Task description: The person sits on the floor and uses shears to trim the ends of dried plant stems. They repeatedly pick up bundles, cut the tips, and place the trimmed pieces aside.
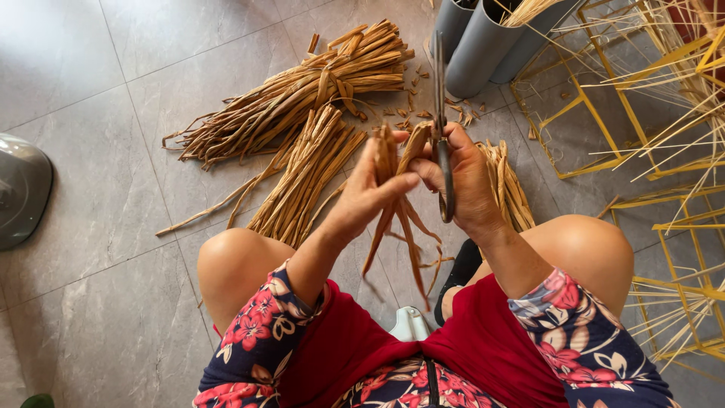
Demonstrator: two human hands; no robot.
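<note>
My left hand (368, 190) pinches a few brown dried plant strips (400, 219) upright in front of me; their loose ends hang down between my knees. My right hand (468, 181) touches the same strips at the top and grips a pair of scissors (441, 121), blades pointing up and away. Both hands are raised above the floor, over my lap.
Bundles of dried strips (302, 98) lie on the grey tiled floor ahead, with another bundle (507, 185) behind my right hand. Grey tubes (479, 45) stand at the top. Yellow wire frames (680, 151) with pale reeds fill the right side. A grey rounded object (21, 189) sits far left.
</note>
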